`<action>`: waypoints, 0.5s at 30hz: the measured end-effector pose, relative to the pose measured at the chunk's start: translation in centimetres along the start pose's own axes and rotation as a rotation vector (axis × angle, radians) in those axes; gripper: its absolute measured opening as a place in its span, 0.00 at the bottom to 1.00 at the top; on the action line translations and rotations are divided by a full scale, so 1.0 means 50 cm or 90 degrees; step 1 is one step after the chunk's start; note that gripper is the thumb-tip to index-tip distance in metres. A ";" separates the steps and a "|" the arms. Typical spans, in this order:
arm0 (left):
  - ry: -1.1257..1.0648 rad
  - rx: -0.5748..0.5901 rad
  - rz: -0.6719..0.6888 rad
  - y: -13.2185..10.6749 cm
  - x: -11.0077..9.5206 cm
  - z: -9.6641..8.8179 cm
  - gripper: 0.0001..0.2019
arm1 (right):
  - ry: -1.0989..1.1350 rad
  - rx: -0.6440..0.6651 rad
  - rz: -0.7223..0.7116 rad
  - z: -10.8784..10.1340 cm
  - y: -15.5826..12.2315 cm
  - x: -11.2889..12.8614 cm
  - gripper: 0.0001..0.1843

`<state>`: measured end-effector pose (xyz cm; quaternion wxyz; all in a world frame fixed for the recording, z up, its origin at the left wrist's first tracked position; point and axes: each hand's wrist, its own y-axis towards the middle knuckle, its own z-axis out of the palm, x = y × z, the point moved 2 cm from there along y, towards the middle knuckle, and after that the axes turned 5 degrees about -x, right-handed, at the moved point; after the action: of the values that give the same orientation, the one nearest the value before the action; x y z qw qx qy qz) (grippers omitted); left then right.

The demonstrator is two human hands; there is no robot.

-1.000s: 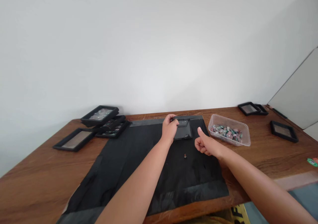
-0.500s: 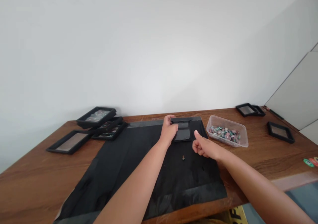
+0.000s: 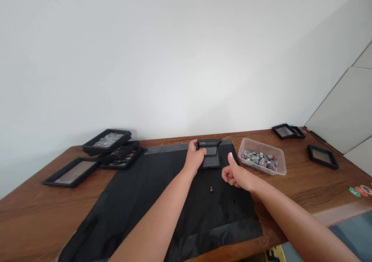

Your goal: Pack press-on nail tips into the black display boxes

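My left hand grips the left edge of a small black display box at the far end of the black mat; its lid stands slightly raised. My right hand rests on the mat just right of the box, fingers curled into a fist with the thumb up; whether it holds anything is hidden. A tiny brownish stone lies on the mat between my forearms. A clear plastic tub of several coloured stones stands to the right of the box.
Black display frames are stacked at the back left, with a flat frame beside them. More frames lie at the back right. Small coloured discs sit near the wooden table's right edge. A white wall is behind.
The view has shifted slightly, sliding everything a little left. My left hand has tilted the box's lid up a bit more. My right hand keeps its fist.
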<state>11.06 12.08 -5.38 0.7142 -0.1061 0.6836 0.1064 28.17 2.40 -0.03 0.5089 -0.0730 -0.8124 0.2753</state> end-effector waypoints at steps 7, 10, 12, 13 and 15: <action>-0.027 -0.006 -0.021 0.016 0.004 -0.008 0.20 | -0.013 0.005 0.001 -0.002 -0.007 0.008 0.46; -0.028 0.015 -0.016 0.016 0.000 -0.013 0.20 | -0.029 0.005 -0.003 -0.001 -0.009 0.008 0.46; -0.028 0.029 -0.008 0.014 -0.003 -0.014 0.21 | -0.035 0.004 -0.006 0.000 -0.010 0.008 0.46; -0.028 0.034 -0.005 0.012 -0.004 -0.014 0.22 | -0.035 0.005 -0.011 0.001 -0.009 0.008 0.47; -0.028 0.038 0.000 0.010 -0.006 -0.014 0.22 | -0.036 0.010 -0.022 0.001 -0.008 0.008 0.48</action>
<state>10.22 12.36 -5.13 0.7319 -0.0822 0.6707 0.0885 27.99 2.18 0.48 0.4908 -0.0473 -0.8255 0.2746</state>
